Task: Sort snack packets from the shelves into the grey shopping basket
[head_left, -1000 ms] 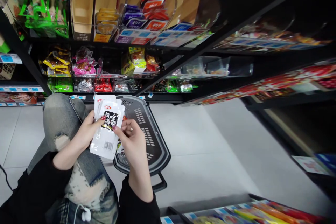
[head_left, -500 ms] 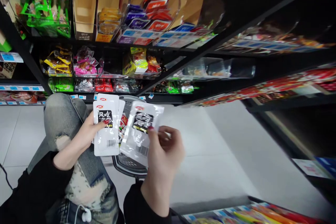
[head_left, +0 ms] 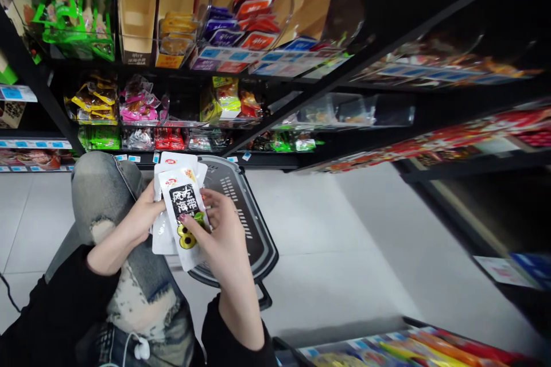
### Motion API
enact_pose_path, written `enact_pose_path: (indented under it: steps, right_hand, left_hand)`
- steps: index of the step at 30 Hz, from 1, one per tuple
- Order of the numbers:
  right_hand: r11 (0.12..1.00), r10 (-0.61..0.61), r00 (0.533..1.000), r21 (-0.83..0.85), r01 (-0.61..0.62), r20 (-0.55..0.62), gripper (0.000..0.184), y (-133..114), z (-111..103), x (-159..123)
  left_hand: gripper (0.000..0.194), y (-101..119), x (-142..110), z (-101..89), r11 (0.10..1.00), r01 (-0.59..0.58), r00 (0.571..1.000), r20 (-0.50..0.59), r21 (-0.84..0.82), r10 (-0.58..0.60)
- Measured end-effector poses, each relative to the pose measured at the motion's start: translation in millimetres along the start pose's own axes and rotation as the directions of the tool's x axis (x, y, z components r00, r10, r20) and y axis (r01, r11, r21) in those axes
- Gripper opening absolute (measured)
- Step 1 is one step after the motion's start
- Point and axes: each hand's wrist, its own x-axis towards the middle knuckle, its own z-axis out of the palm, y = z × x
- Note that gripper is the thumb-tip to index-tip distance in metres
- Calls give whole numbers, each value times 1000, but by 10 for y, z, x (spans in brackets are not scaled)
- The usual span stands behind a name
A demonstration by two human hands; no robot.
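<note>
My left hand (head_left: 142,215) is closed around several white snack packets (head_left: 163,238), fanned together above my knee. Its fingertips are partly hidden by the packet in front. My right hand (head_left: 224,226) pinches a white snack packet (head_left: 186,221) with a black label, Chinese lettering and green and yellow pictures, thumb on its face. That packet overlaps the ones in the left hand. Below and behind the hands is a dark grey shopping basket (head_left: 258,206) with a slotted surface, partly covered by the packets and my right hand.
Ahead stand black shelves (head_left: 267,160) with boxed and bagged snacks. Cardboard boxes (head_left: 140,6) line the upper tier. Further shelving runs along the right, and colourful packs (head_left: 413,350) lie at lower right. My bent knee (head_left: 105,183) is at left over the white tiled floor (head_left: 318,212).
My right hand has moved left, bringing its packet over those in my left hand. The packet's printed picture side now faces me. More of the basket shows.
</note>
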Motion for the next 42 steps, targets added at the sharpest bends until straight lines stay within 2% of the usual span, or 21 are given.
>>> enact_pose_path:
  steps: [2, 4, 8, 11, 13, 14, 16, 18, 20, 23, 26, 28, 31, 32, 33, 34, 37, 40, 42]
  right_hand:
    - [981, 133, 984, 129, -148, 116, 42, 65, -47, 50]
    - [957, 198, 967, 179, -226, 163, 32, 88, -59, 67]
    - [930, 220, 964, 268, -253, 147, 30, 63, -46, 60]
    - [900, 219, 968, 358, -248, 121, 32, 222, -135, 96]
    - [880, 238, 971, 415, -229, 30, 34, 529, -267, 149]
    - [881, 270, 961, 419, -218, -67, 35, 738, -341, 178]
    - [897, 368, 910, 329, -295, -189, 40, 1205, -461, 224]
    - [881, 468, 858, 186, -435, -213, 41, 1633, -500, 239]
    - [856, 517, 832, 111, -505, -199, 35, 1933, -444, 227]
    - [821, 565, 809, 15, -570, -162, 25, 2105, -267, 206]
    - [820, 566, 820, -43, -571, -82, 23, 1999, -128, 208]
    - [853, 521, 854, -31, -520, 15, 20, 1772, -88, 196]
    - [922, 357, 923, 106, -373, 141, 32, 1209, -67, 115]
    - [934, 238, 961, 237, -266, 140, 34, 990, -56, 76]
    - [919, 152, 976, 341, -197, 154, 33, 774, -40, 37]
    - [904, 117, 978, 390, -176, 172, 32, 577, -18, 2]
    - [898, 142, 977, 394, -195, 161, 31, 197, 54, -55]
    - [898, 195, 974, 377, -226, 118, 28, 137, 48, -53]
    - [907, 218, 976, 373, -198, -14, 27, 159, -17, -52]
  left_hand:
    - [52, -4, 4, -2, 1000, 6, 1000, 11, 18, -6]
    - [51, -12, 11, -6, 999, 3, 999, 33, 37, -4]
    - [50, -25, 23, -12, 998, -16, 999, 45, 54, 13]
    - [48, -16, 15, -13, 999, -23, 999, 35, 46, 22]
    - [47, 1, 3, -13, 1000, -9, 1000, 22, 14, 9]
    - [47, 11, -3, -14, 1000, 3, 1000, 16, -5, -2]
    - [49, 26, -12, -13, 999, 21, 1000, 1, -28, -21]
    - [50, 32, -16, -9, 1000, 26, 1000, -12, -10, -26]
    - [49, 26, -15, -5, 999, 14, 1000, -17, 37, -13]
    - [47, 15, -9, -1, 995, -16, 1000, -8, 94, 17]
    - [47, 17, -7, 3, 993, -30, 1000, -7, 115, 31]
    - [48, 22, -9, 10, 991, -31, 999, -6, 130, 32]
    - [47, 21, -10, 18, 991, -18, 1000, 3, 132, 18]
    - [47, 17, -9, 18, 991, -21, 1000, 8, 130, 20]
    - [48, 12, -6, 16, 991, -33, 999, 16, 130, 31]
    - [49, 6, -3, 12, 990, -51, 999, 24, 134, 48]
    - [54, -16, 13, -7, 981, -102, 994, 42, 164, 96]
    - [48, -46, 36, -35, 974, -126, 992, 19, 187, 125]
    - [41, -68, 53, -55, 974, -137, 990, -3, 183, 140]
